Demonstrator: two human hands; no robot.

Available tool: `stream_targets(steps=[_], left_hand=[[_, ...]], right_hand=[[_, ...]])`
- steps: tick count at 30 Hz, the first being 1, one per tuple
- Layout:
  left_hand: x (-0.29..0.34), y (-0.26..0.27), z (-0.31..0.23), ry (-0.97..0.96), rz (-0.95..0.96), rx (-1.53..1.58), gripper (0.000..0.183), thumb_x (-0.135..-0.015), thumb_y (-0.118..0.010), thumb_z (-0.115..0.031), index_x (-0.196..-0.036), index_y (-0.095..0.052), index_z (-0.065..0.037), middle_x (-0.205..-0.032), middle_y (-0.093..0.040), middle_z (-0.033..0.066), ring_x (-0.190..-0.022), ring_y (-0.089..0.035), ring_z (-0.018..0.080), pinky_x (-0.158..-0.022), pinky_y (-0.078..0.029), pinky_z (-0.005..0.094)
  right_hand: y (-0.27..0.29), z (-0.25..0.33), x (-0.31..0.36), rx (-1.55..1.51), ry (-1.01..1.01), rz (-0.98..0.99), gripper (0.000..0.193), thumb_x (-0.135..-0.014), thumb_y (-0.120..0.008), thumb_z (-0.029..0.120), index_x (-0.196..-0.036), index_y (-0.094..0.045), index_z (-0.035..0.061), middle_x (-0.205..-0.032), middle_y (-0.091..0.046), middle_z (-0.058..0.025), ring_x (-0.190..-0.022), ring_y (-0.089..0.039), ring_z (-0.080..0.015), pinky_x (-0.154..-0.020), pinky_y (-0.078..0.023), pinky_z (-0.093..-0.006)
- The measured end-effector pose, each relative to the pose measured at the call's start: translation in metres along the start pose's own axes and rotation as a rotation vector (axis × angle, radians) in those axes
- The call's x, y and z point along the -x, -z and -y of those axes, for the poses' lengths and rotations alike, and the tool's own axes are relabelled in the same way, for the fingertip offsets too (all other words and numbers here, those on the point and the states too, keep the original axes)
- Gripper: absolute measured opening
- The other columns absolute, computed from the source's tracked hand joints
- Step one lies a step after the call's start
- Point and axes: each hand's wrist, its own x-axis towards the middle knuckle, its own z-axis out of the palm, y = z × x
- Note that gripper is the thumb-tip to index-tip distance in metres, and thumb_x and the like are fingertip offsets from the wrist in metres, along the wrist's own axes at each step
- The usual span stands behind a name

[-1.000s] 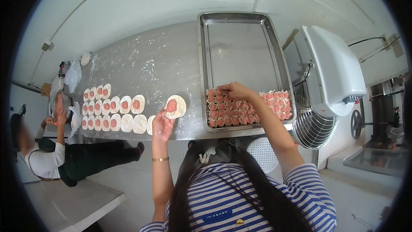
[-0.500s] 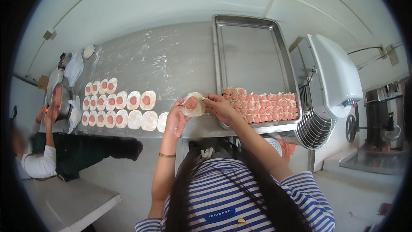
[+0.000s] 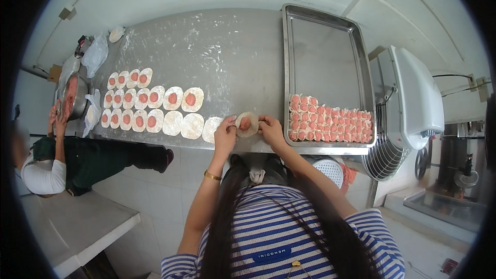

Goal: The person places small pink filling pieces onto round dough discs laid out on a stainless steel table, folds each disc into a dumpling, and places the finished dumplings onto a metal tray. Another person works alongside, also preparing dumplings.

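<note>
Between my hands, over the table's front edge, is a round dumpling wrapper with pink meat filling [image 3: 247,124]. My left hand [image 3: 225,134] pinches its left rim, while the fingers of my right hand [image 3: 270,129] are closed at its right rim. Left of my hands, floured wrappers lie in rows, most with a ball of filling on them, such as this filled wrapper [image 3: 192,99]. Three at the near end are bare, one of them a plain wrapper [image 3: 192,125]. To the right, open-topped dumplings [image 3: 330,124] stand packed in rows in the near part of a metal tray [image 3: 285,57].
Flour streaks the steel table [image 3: 232,46]. A white machine with a wire guard [image 3: 417,98] stands right of the tray. At far left, a co-worker's hands [image 3: 58,113] are at a metal bowl of meat [image 3: 78,98]. Plastic bags [image 3: 95,56] lie near it.
The filled wrapper has gone from tilted against my left hand to lying flatter between both hands. The whole view has shifted, with the tray appearing farther right. The co-worker's hands moved slightly.
</note>
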Motion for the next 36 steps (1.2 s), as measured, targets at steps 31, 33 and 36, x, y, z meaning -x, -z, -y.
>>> stream_targets(steps=[31,33,36], left_hand=[[0.016,-0.002,-0.023,0.089,0.134,0.378,0.024,-0.078,-0.064,0.007,-0.101,-0.059,0.002,-0.101,-0.059,0.0087,-0.093,-0.060,0.0142,-0.080,-0.049,0.0248],[0.014,-0.005,-0.018,0.021,0.099,0.191,0.022,-0.075,-0.066,0.006,-0.097,-0.061,0.002,-0.102,-0.060,0.0104,-0.093,-0.061,0.0152,-0.079,-0.050,0.0252],[0.014,-0.014,-0.015,-0.264,0.022,-0.074,0.020,-0.073,-0.067,0.007,-0.091,-0.062,0.002,-0.095,-0.063,0.0120,-0.087,-0.064,0.0169,-0.074,-0.051,0.0251]], right_hand=[[0.015,0.036,0.008,0.420,0.376,0.091,0.029,-0.071,-0.064,-0.003,-0.100,-0.063,-0.0038,-0.083,-0.066,-0.0119,-0.076,-0.064,-0.0194,-0.071,-0.051,-0.0275],[0.015,0.037,0.011,0.473,0.443,0.108,0.030,-0.070,-0.062,-0.005,-0.100,-0.063,-0.0035,-0.085,-0.066,-0.0127,-0.077,-0.065,-0.0205,-0.071,-0.051,-0.0290],[0.014,0.031,0.013,0.474,0.512,0.118,0.030,-0.069,-0.059,-0.007,-0.099,-0.064,-0.0026,-0.088,-0.065,-0.0130,-0.080,-0.065,-0.0232,-0.072,-0.052,-0.0323]])
